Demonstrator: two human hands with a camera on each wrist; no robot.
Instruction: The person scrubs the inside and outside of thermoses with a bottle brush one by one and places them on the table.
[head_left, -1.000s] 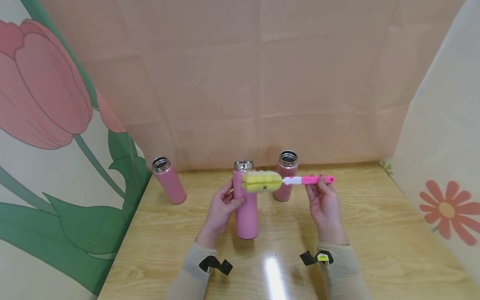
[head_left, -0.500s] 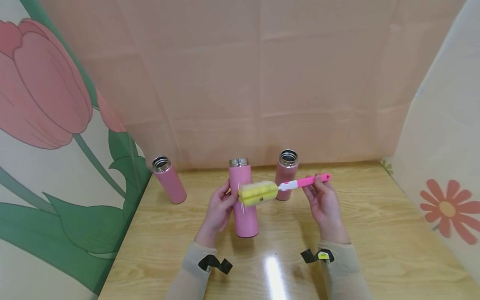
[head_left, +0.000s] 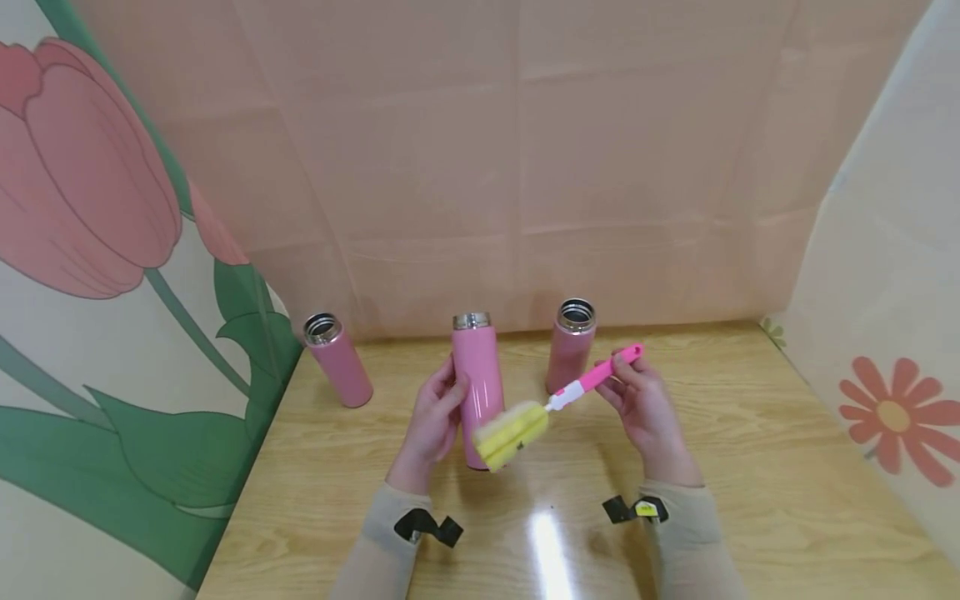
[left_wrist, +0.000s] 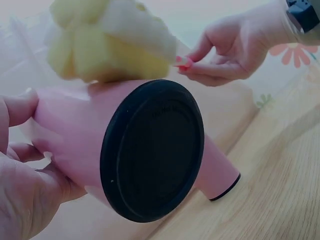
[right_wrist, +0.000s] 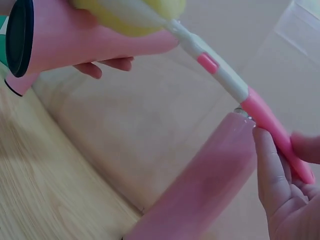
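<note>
My left hand (head_left: 437,410) grips a tall pink thermos bottle (head_left: 478,367) with a bare steel neck, tilted slightly and raised off the table. Its black base (left_wrist: 152,150) faces the left wrist camera. With thumb and fingers, my right hand (head_left: 647,408) pinches the pink handle (right_wrist: 272,127) of a bottle brush. The brush's yellow and white sponge head (head_left: 512,435) lies across the lower front of the bottle, touching or very close to it; in the left wrist view it sits against the bottle's side. The head slants down toward the left.
A shorter open pink bottle (head_left: 341,360) stands at the table's back left. Another open pink bottle (head_left: 572,346) stands behind, between the two hands. The wooden table (head_left: 750,467) meets a peach backdrop (head_left: 420,167) at the rear, with printed side panels at left and right.
The brush head has swung down along the bottle from near its upper part to near its base, the handle tilting up at right. The held bottle has shifted slightly left.
</note>
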